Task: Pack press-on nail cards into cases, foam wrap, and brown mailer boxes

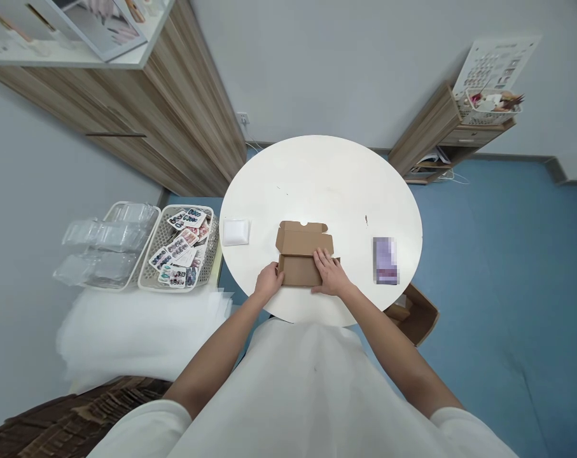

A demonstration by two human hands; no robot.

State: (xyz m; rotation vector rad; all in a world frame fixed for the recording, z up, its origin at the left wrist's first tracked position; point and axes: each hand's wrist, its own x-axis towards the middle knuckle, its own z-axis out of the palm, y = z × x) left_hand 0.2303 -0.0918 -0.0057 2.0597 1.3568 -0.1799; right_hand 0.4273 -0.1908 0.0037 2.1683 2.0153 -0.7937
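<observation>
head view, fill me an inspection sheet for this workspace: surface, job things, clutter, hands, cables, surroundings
surface: white table, a few small dark marks
job's things: cardboard box, lid open, near the table's front edge
clutter: white packet at left; purple item at right, too blurred to identify
hands: left hand at the box's left side; right hand over its right end
cables: thin white ones, by the wall socket and the right cabinet
surroundings: basket of cards, clear plastic packs and white sheets at left; open carton at right, below table height; blue floor
</observation>
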